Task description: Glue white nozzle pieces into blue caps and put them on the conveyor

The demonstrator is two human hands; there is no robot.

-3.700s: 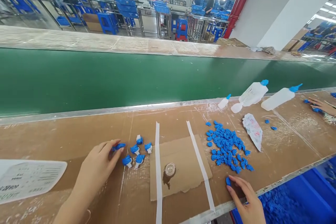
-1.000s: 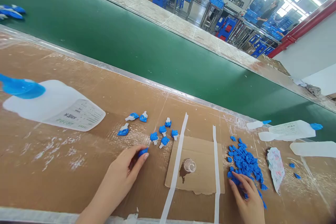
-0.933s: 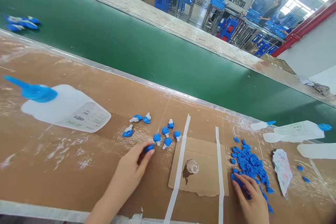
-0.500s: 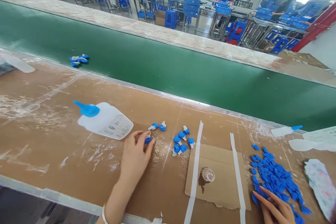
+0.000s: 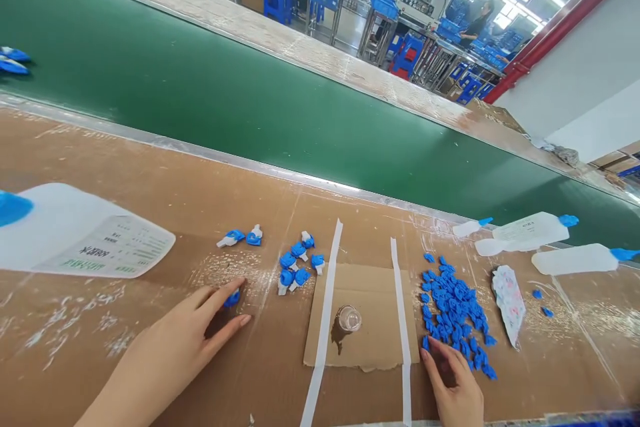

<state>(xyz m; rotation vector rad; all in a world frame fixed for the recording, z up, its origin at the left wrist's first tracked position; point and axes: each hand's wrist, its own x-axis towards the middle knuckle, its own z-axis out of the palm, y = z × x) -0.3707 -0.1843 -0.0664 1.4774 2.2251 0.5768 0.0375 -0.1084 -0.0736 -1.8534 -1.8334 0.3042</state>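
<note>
Each small blue piece looks light and fairly stiff, like moulded plastic or rubber, probably hard to break but easy to fumble, so a fingertip pinch on its edges should suit it best. The right hand (image 5: 457, 387) has thumb and forefinger drawn close on one blue piece (image 5: 425, 343), at the near left edge of a loose blue pile (image 5: 453, 303). The left hand (image 5: 183, 330) is spread, thumb and forefinger apart, with another blue piece (image 5: 231, 299) between them, partly hidden; whether it is gripped I cannot tell. Five blue-and-white pieces (image 5: 301, 276) sit near that hand, left of a cardboard sheet (image 5: 375, 350) that bears a clear cup (image 5: 349, 318). The brown counter (image 5: 273, 360) looks smooth, scuffed with whitish marks, perhaps a little slick or tacky there. Beyond it runs a green belt (image 5: 300, 127), then a bright workroom with blue stools, tables and people.
</note>
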